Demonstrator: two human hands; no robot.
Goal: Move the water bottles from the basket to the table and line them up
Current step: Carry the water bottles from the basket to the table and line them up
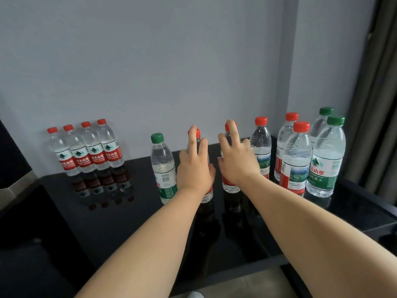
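Presently, all bottles in view are found standing upright on the glossy black table (pixel 129 214). A lone green-capped bottle (pixel 162 166) is taken as the reference point.

Immediately right of it, a first red-capped bottle (pixel 196 132) is noted, largely covered by the left hand (pixel 194 166). The fingers of that hand are held straight and spread, pointing up along the bottle, with the thumb out to the side; nothing is gripped. Whether the palm touches the bottle cannot be told.

One place further right of the reference bottle, a second red-capped bottle (pixel 231 187) is recorded behind the right hand (pixel 236 162). This hand is likewise spread flat, its fingers fanned and uncurled, with no hold taken; contact cannot be confirmed.

A third red-capped bottle (pixel 261 145) is seen just beyond, continuing the same row away from the reference bottle. Further right again, a cluster of four bottles (pixel 297 162) is observed, two red-capped and two green-capped, set close together in two staggered pairs rather than in the row.

Well to the left of the reference bottle and further back, four smaller red-capped bottles (pixel 86 151) are pressed side by side against the pale wall (pixel 171 61). A curtain (pixel 376 104) is noted far to the right.
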